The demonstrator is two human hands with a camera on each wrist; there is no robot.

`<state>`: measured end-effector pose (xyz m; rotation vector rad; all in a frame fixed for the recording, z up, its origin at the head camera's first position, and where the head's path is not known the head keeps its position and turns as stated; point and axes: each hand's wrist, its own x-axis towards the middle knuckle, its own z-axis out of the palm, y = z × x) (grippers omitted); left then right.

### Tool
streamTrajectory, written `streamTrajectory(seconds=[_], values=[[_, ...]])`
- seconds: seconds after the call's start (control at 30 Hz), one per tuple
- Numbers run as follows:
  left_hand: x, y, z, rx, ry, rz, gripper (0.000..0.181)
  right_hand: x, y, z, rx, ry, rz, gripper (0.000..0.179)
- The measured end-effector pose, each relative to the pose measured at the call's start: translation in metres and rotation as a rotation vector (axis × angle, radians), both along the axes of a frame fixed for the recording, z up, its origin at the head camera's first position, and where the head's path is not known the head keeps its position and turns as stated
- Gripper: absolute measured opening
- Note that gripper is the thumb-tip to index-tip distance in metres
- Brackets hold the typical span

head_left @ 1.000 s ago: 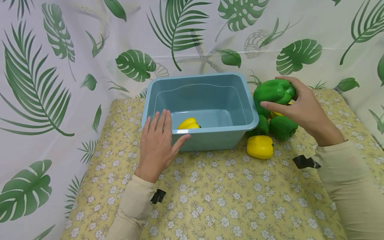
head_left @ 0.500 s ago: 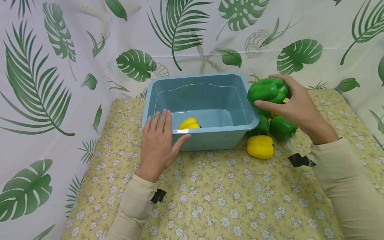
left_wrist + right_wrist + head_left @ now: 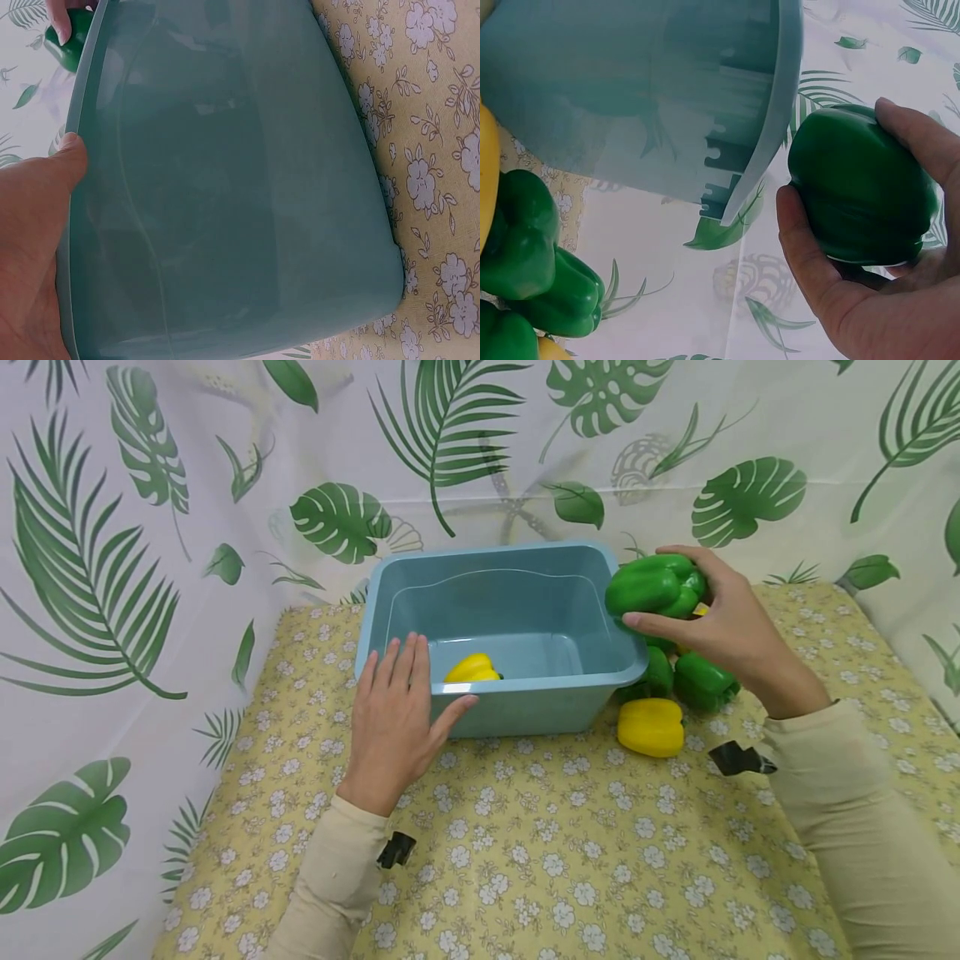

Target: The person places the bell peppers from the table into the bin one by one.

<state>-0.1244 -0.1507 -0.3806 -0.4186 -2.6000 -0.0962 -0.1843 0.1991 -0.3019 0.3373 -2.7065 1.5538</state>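
Observation:
My right hand (image 3: 738, 627) holds a green bell pepper (image 3: 651, 585) between thumb and fingers, at the right rim of a blue-grey plastic tub (image 3: 525, 710). The right wrist view shows the same bell pepper (image 3: 859, 187) raised beside the tub's wall (image 3: 667, 82). My left hand (image 3: 393, 718) lies with straight fingers on the tub's front left rim, thumb along the outside. In the left wrist view the thumb of the left hand (image 3: 34, 217) shows at the rim. A yellow bell pepper (image 3: 474, 668) lies inside the tub, partly hidden by the front wall.
Right of the tub lie another yellow bell pepper (image 3: 651, 727), a green bell pepper (image 3: 705, 680) and several more, partly covered by the right hand. The floral tablecloth (image 3: 510, 852) meets a leaf-printed cloth (image 3: 247, 410) behind and at the left.
My right hand has moved left with the green bell pepper, from above the other peppers to the tub's right rim. The left hand and the tub have stayed put.

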Motion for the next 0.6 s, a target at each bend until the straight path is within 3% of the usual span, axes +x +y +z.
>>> streamTrajectory(seconds=[0.07, 0.1, 0.4, 0.6], values=[[0.0, 0.0, 0.0, 0.003, -0.003, 0.0, 0.091, 0.0, -0.001, 0.0, 0.006, 0.001, 0.003, 0.073], [-0.003, 0.004, 0.0, 0.004, -0.004, -0.03, 0.091, 0.007, 0.004, 0.0, 0.004, 0.002, -0.024, 0.072], [-0.029, 0.043, 0.0, 0.012, 0.001, -0.303, 0.091, 0.076, 0.039, 0.002, 0.017, 0.009, -0.298, 0.074], [-0.035, 0.078, -0.003, 0.038, -0.002, -0.481, 0.091, 0.128, 0.06, 0.004, 0.049, -0.004, -0.481, 0.075]])
